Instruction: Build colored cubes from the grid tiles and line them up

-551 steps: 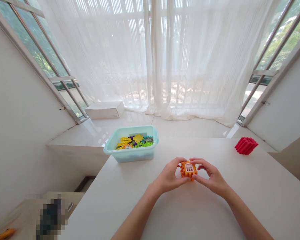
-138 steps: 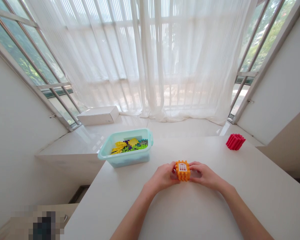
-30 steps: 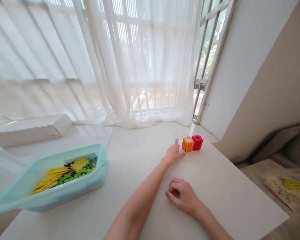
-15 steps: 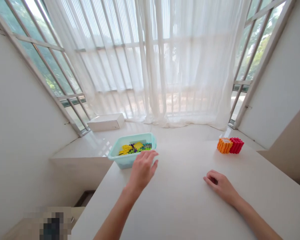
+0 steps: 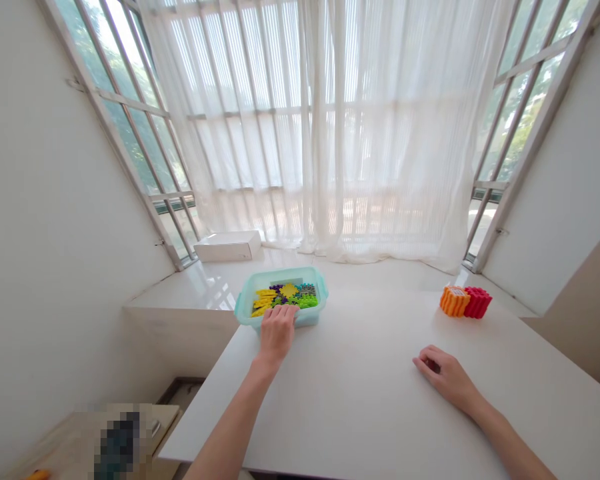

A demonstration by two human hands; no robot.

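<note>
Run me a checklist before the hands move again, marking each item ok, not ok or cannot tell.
1. Left hand at the near rim of the tub: ok.
2. Piece in the left hand: cannot tell, fingertips hidden.
3. Right hand at the table, away from the tub: ok.
4. Right hand opened flat: not ok, fingers curled.
5. Orange block beside the red block: ok.
</note>
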